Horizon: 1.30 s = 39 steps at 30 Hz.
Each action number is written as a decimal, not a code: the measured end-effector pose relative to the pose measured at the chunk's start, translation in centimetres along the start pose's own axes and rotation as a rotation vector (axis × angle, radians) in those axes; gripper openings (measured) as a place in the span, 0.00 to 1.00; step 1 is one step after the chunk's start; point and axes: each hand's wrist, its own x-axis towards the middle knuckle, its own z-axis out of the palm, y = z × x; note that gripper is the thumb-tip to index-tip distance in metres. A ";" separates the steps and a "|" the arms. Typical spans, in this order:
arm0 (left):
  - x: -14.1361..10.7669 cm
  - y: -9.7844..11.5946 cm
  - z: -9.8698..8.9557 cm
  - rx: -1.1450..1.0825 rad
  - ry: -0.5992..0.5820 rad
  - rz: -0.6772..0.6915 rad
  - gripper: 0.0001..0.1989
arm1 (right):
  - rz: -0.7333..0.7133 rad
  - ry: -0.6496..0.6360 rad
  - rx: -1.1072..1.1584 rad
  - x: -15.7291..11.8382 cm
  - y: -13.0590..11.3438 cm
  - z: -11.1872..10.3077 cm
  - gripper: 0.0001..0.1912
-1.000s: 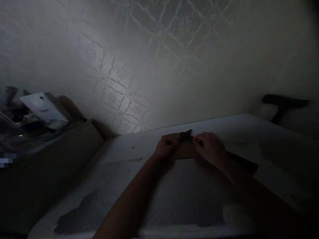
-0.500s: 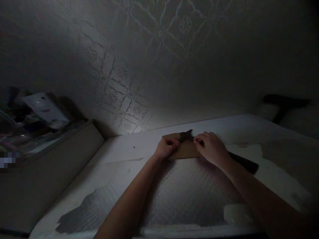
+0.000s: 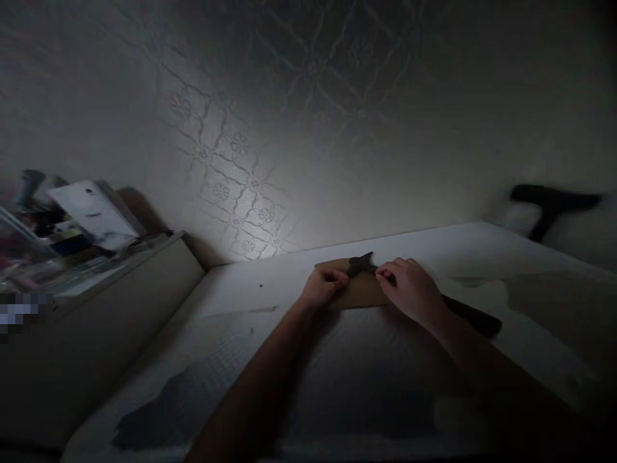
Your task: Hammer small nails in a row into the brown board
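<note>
A flat brown piece (image 3: 362,294), which looks like cardboard, lies on the white tabletop (image 3: 236,283). Over its upper part is a small dark, pointed, star-like piece (image 3: 361,262). My left hand (image 3: 324,286) rests at the brown piece's left side, its fingers pinched on the dark piece's left end. From the right, my right hand (image 3: 405,280) pinches the dark piece's right end between thumb and fingertips. Partly hidden behind my right wrist is a long dark object (image 3: 475,316) whose kind I cannot tell.
A grey cabinet (image 3: 125,308) borders the table on the left, with a white box (image 3: 96,212) and clutter on top. A patterned wall (image 3: 308,128) rises behind. At the right stands a black T-shaped object (image 3: 552,200). Several tiny dark bits and worn grey patches mark the tabletop.
Both hands keep nearly the same position and grip. The wall and the cabinet top look brighter, while the near part of the table has darkened.
</note>
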 end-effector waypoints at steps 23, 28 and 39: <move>0.1 -0.1 0.0 0.060 0.013 0.000 0.05 | 0.004 0.007 -0.006 0.0 0.2 0.0 0.09; 0.2 -0.2 0.0 0.062 0.016 -0.005 0.05 | -0.006 0.007 -0.014 0.0 0.5 0.1 0.09; 0.3 -0.4 -0.2 0.104 0.001 0.011 0.06 | 0.187 -0.128 -0.196 -0.1 1.0 -0.1 0.12</move>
